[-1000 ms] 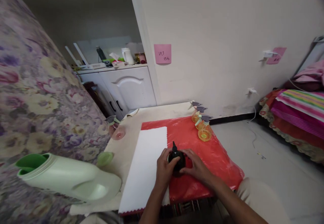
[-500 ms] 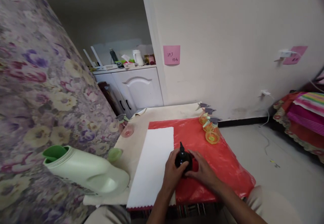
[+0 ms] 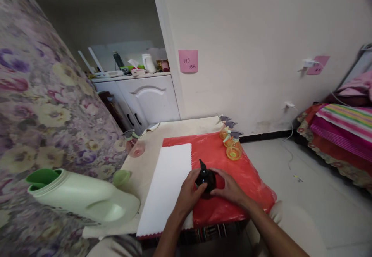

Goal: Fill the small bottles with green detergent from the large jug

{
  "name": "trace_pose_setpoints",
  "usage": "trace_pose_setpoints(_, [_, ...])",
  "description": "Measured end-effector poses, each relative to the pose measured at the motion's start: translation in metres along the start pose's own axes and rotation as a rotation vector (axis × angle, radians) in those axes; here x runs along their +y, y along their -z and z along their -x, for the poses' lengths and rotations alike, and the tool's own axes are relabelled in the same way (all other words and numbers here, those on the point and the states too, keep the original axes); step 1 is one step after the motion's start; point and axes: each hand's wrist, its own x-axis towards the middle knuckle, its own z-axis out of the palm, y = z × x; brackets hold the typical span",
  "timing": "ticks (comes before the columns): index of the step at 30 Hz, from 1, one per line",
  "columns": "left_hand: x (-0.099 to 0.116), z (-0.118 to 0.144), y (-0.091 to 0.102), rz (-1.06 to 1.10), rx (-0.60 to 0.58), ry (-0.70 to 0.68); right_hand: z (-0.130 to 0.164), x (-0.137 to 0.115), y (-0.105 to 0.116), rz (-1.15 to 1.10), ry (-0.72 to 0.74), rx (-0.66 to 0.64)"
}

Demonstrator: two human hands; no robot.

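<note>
On the counter (image 3: pixel 180 127) a plastic sheet (image 3: pixel 250 179) covers the right part, and a foam sheet (image 3: pixel 168 183) lies along its left edge. A small bottle (image 3: pixel 205 177) stands on the plastic sheet just right of the foam sheet, with the left hand (image 3: pixel 188 195) touching its left side and the right hand (image 3: pixel 228 187) its right. Three spray bottles (image 3: pixel 232 148) cluster at the far right corner, a jug (image 3: pixel 84 202) lies on its side at the near left, and a cabinet (image 3: pixel 145 98) stands behind the counter.

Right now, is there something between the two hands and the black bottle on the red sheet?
No. The left hand and the right hand already touch the black bottle on either side; nothing visible lies between them and it.
</note>
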Motion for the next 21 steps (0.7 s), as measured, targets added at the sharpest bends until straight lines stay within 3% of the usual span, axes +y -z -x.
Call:
trace_pose_setpoints(9, [0.026,-0.028,-0.011,-0.031,-0.079,-0.068,0.006,0.002,0.036,-0.043,-0.01,0.002])
trace_pose_setpoints(21, [0.013,-0.028,-0.041,0.006,-0.116,-0.061,0.027,0.015,0.053,-0.1,-0.139,-0.051])
